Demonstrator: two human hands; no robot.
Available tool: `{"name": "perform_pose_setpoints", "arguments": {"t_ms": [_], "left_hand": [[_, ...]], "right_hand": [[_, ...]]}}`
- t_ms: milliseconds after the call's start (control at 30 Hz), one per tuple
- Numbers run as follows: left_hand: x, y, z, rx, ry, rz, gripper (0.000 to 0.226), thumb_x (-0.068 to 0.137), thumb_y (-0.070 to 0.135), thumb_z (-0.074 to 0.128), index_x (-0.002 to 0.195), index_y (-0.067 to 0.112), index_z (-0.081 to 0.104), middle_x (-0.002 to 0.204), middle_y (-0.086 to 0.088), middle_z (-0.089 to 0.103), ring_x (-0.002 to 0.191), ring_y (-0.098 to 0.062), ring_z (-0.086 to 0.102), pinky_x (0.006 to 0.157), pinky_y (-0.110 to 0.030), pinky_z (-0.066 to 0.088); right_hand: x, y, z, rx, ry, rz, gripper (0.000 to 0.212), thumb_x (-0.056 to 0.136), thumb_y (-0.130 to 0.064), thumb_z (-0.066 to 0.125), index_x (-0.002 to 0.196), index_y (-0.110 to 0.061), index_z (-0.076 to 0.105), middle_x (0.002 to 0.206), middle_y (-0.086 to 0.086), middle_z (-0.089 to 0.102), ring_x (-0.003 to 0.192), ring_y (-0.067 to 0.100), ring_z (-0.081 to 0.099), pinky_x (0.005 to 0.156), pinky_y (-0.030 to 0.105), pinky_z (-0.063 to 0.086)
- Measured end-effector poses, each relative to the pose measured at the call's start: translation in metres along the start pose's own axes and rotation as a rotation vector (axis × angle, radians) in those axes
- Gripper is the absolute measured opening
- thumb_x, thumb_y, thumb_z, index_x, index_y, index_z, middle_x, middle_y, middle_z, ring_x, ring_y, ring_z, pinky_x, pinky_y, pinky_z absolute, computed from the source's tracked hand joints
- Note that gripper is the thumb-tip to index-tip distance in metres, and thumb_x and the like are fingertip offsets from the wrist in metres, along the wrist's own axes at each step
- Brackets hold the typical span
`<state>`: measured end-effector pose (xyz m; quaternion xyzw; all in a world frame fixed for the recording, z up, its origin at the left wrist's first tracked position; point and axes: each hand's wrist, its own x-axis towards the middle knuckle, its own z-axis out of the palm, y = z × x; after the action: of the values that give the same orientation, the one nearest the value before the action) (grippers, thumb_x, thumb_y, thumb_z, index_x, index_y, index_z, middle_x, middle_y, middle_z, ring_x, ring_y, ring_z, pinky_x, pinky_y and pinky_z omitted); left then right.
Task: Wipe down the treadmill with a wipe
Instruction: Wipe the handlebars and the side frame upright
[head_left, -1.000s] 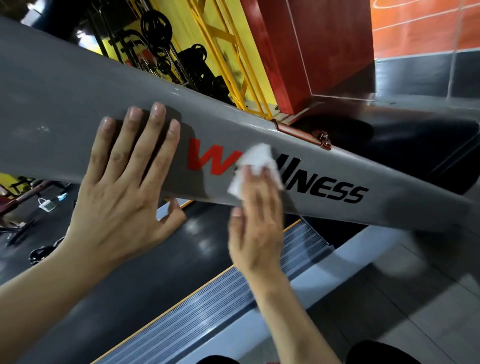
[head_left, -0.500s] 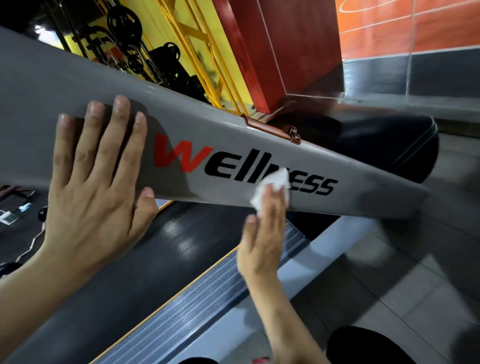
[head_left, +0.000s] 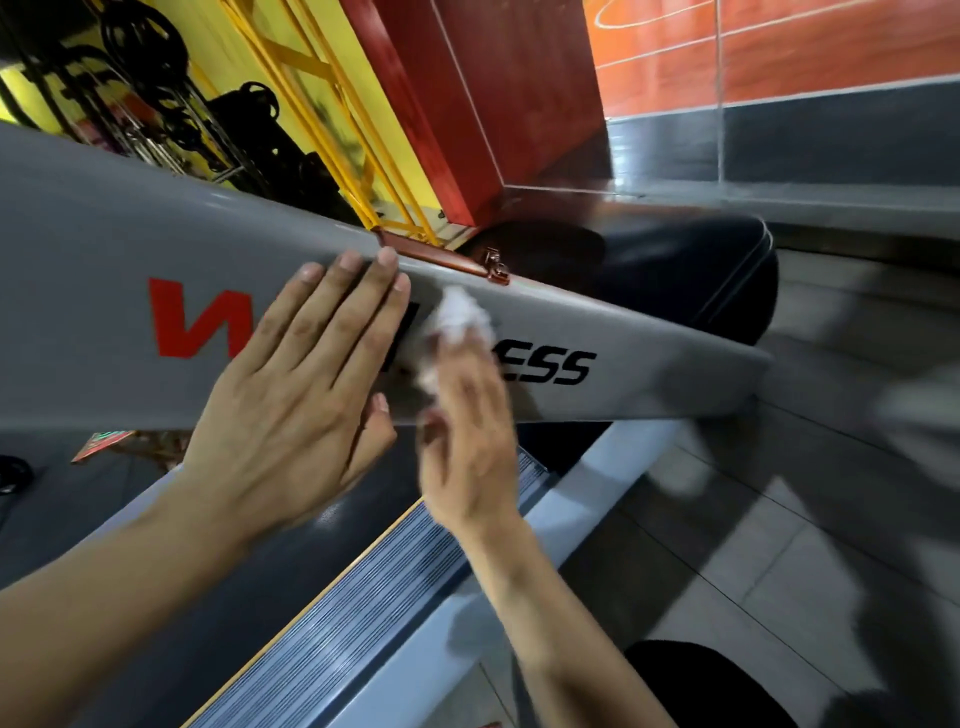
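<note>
wipe (head_left: 457, 317) soft, limp; pinned by right hand (head_left: 467, 447) fingers, blurred; left hand (head_left: 291, 395) flat, fingers together, bracing stiff treadmill rail (head_left: 649, 358)

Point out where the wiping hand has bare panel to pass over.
Bare grey treadmill side panel runs right of the black "ESS" lettering to its tapered end. Crowded at mid-panel: the flat left hand sits beside the right hand pressing the crumpled white wipe.

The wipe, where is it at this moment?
In the head view, the wipe is under the right hand, against the grey treadmill panel, covering the lettering's middle, beside the left hand.
</note>
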<state>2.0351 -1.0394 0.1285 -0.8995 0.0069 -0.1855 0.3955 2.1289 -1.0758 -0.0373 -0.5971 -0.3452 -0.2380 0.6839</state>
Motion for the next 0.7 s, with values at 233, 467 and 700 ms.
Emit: {"name": "perform_pose_setpoints", "arguments": {"t_ms": [233,467,700], "left_hand": [[0.009,0.009,0.017,0.088,0.008,0.031,0.067,0.100,0.025,0.035,0.160,-0.001,0.022,0.168,-0.019,0.017,0.157,-0.033,0.016,0.127,-0.052,0.018],[0.008,0.010,0.018,0.071,0.027,0.023,0.067,0.100,0.024,0.035,0.160,-0.002,0.021,0.168,-0.019,0.017,0.157,-0.033,0.015,0.128,-0.050,0.016],[0.007,0.011,0.019,0.083,0.053,0.025,0.068,0.099,0.024,0.036,0.160,-0.001,0.020,0.168,-0.019,0.018,0.157,-0.033,0.015,0.127,-0.052,0.017]], "right_hand": [[0.015,0.065,-0.025,-0.048,0.230,0.569,0.062,0.108,-0.044,0.020,0.157,-0.007,0.030,0.166,0.011,0.022,0.156,0.022,0.014,0.125,0.048,0.018],[0.013,0.033,-0.013,-0.083,0.113,0.120,0.050,0.104,-0.020,0.038,0.151,0.000,0.040,0.160,0.017,0.034,0.153,0.029,0.024,0.122,0.050,0.027],[-0.022,0.073,-0.019,-0.011,0.220,0.717,0.065,0.105,-0.045,0.024,0.161,-0.012,0.020,0.168,0.009,0.014,0.156,0.020,0.012,0.125,0.045,0.020]]}}
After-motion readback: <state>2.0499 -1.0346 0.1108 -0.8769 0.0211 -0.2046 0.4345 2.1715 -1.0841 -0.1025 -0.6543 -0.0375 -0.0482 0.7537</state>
